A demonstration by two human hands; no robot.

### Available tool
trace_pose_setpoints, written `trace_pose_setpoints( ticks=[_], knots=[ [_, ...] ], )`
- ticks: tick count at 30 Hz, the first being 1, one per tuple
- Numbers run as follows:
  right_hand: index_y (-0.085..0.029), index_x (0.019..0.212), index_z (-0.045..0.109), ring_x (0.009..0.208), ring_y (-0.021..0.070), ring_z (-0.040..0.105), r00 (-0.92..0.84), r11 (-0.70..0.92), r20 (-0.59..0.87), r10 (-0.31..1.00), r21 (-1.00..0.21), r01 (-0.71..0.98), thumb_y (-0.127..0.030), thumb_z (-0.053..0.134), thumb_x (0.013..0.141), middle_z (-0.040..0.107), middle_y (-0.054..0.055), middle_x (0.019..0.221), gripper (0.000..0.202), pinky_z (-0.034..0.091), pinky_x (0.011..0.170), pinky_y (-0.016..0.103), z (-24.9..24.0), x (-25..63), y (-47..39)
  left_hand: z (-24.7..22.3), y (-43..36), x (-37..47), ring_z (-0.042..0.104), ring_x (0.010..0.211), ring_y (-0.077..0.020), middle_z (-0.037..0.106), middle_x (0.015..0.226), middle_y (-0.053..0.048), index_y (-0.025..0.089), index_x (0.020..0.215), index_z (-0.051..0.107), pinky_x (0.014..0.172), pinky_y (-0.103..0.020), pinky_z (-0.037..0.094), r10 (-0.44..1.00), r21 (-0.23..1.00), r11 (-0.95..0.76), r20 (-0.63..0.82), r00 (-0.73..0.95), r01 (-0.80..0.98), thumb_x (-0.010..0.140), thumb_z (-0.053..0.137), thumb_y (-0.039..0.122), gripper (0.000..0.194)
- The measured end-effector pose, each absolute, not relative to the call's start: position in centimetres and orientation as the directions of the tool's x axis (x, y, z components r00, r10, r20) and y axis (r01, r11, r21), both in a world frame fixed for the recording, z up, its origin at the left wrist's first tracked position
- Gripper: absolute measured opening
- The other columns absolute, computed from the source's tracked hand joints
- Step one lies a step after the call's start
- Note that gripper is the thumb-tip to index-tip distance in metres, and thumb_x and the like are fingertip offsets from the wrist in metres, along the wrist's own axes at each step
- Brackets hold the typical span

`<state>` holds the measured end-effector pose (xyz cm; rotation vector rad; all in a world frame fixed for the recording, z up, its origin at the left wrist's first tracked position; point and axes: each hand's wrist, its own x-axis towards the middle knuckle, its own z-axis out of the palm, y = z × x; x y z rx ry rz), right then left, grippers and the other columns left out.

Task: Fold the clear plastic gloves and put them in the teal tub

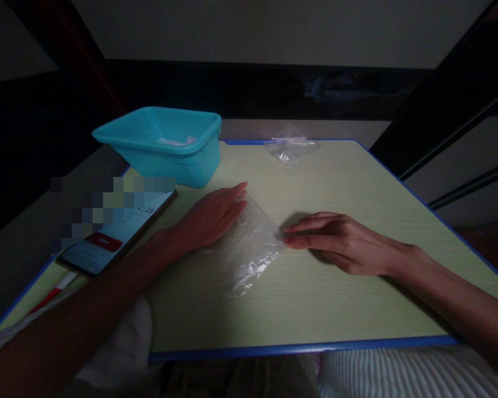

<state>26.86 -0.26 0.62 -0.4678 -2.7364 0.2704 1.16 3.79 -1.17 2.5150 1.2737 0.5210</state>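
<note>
While nearly closed, right hand [340, 242] at corner of clear plastic [255, 240].

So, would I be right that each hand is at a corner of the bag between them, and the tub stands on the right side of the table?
Not quite: the head view shows the tub on the left side of the table. The left hand and right hand are each at a corner of the bag.
</note>
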Motion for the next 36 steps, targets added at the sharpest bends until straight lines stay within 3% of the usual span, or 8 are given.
trace_pose_setpoints(
  ticks=[11,15,21,26,30,36],
  knots=[
    [-0.004,0.112,0.056,0.089,0.0201,0.063,-0.91,0.949,0.309,0.275,-0.237,0.206,-0.003,0.035,0.082,0.068,0.015,0.098,0.036,0.051,0.083,0.037,0.7,25.1,-2.0,-1.0,3.3,1.5,0.04,0.127,-0.022,0.045,0.138,-0.014,0.008,0.132,0.038,0.107,-0.041,0.028,0.758,0.354,-0.642,0.156,0.634,0.68,0.092,0.024,0.037,0.051],
    [-0.005,0.11,0.057,0.091,0.0207,0.063,-0.919,0.949,0.297,0.258,-0.259,0.182,-0.004,0.037,0.081,0.068,0.015,0.099,0.035,0.051,0.084,0.037,0.7,24.7,-2.6,-0.9,3.0,1.8,0.036,0.13,-0.0224,0.042,0.14,-0.013,0.01,0.133,0.036,0.111,-0.046,0.015,0.737,0.344,-0.659,0.115,0.667,0.669,0.093,0.024,0.036,0.049],
    [-0.003,0.106,0.059,0.095,0.0211,0.063,-0.906,0.956,0.354,0.232,-0.257,0.144,-0.006,0.037,0.084,0.068,0.016,0.099,0.031,0.05,0.088,0.037,0.5,24.5,-2.8,-1.1,3.0,1.9,0.034,0.131,-0.0233,0.041,0.141,-0.013,0.012,0.135,0.031,0.11,-0.05,0.011,0.703,0.324,-0.692,0.1,0.704,0.645,0.093,0.026,0.036,0.048],
    [-0.008,0.11,0.058,0.104,0.0191,0.06,-0.816,0.926,0.456,0.355,-0.288,0.243,-0.007,0.038,0.084,0.067,0.014,0.106,0.033,0.05,0.087,0.035,0.1,25.2,-1.6,-1.3,3.0,1.8,0.033,0.132,-0.022,0.041,0.141,-0.01,0.015,0.135,0.032,0.111,-0.049,0.01,0.715,0.345,-0.679,0.11,0.691,0.648,0.093,0.026,0.036,0.048],
    [-0.01,0.121,0.052,0.117,0.0196,0.052,-0.742,0.825,0.375,0.556,-0.356,0.439,-0.021,0.042,0.09,0.06,0.014,0.122,0.035,0.044,0.097,0.04,-0.3,25.5,-0.2,-1.3,2.9,1.7,0.031,0.134,-0.0204,0.038,0.144,-0.01,0.014,0.138,0.028,0.112,-0.046,0.008,0.707,0.346,-0.693,0.152,0.691,0.633,0.094,0.023,0.034,0.048],
    [-0.001,0.14,0.025,0.136,0.0305,0.021,-0.766,0.747,0.108,0.634,-0.343,0.57,-0.061,0.053,0.078,0.028,0.024,0.145,0.09,0.022,0.108,0.052,-0.6,24.7,1.4,-0.9,2.8,1.3,0.032,0.133,-0.0186,0.036,0.144,-0.013,0.011,0.135,0.029,0.113,-0.043,0.007,0.733,0.345,-0.678,0.378,0.565,0.649,0.094,0.022,0.032,0.047]
  ],
)
